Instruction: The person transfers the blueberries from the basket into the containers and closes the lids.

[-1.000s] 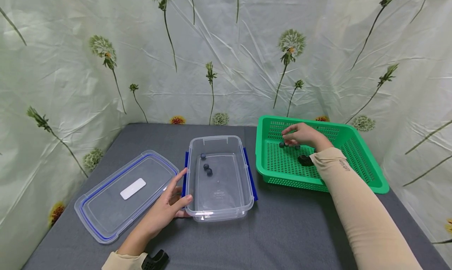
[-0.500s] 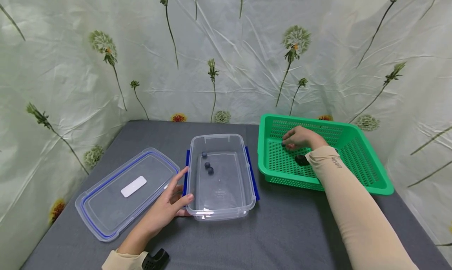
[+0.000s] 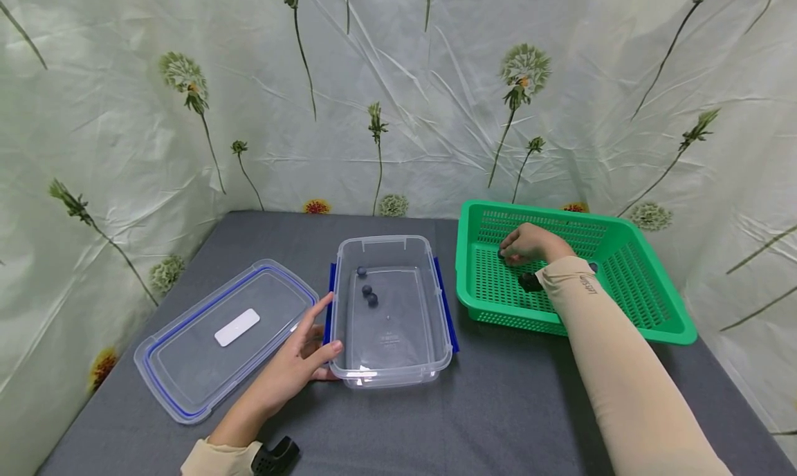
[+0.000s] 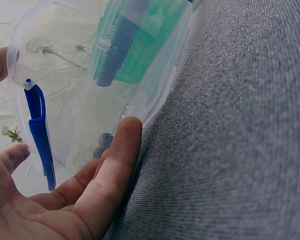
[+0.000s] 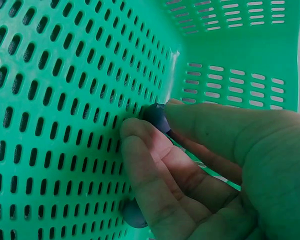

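Observation:
My left hand [image 3: 292, 362] rests against the left side of a clear plastic box [image 3: 398, 379], thumb at its rim. In the left wrist view its extended fingers [image 4: 107, 185] lie along the box wall, beside a blue latch [image 4: 40, 132]. Several dark blueberries are involved; three, one of them this blueberry [image 3: 372, 300], sit on the box's floor. Inside a green basket [image 3: 492, 313], my right hand [image 3: 529, 244] pinches a blueberry [image 5: 157, 117] between thumb and fingertips, close to the slotted floor. Another blueberry [image 5: 135, 215] lies below those fingers, partly hidden by them.
A clear lid [image 3: 187, 365] with a blue seal and white label [image 3: 237, 327] lies left of the box on the grey tablecloth [image 3: 486, 407]. One more blueberry [image 3: 593, 267] shows in the basket beyond the right sleeve. A flowered curtain [image 3: 436, 158] hangs behind the table.
My right hand has lowered slightly in the basket, and its fingers have closed on a blueberry. The left hand and the box have stayed put; the head view has shifted a little.

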Demonstrator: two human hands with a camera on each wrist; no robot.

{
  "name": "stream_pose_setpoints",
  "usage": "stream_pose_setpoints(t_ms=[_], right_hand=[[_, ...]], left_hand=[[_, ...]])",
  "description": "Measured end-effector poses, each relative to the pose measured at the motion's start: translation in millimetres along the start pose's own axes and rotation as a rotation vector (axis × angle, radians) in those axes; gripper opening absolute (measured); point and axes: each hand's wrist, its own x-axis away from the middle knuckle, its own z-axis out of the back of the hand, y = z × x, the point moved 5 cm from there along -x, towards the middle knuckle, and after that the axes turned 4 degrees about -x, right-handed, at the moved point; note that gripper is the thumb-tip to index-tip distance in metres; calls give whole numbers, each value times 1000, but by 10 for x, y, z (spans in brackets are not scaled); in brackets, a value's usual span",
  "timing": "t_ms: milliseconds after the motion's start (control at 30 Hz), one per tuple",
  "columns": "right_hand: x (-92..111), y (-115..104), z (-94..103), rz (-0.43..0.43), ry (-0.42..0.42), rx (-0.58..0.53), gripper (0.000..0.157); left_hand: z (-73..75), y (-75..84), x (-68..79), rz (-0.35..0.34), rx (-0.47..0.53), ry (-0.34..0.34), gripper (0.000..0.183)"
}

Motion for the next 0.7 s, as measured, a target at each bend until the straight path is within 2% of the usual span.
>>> stream_pose_setpoints(t_ms=[700], right_hand=[[1, -86, -16, 38, 34, 74, 32]], left_hand=[[-3, 9, 2, -3, -6, 3, 79]])
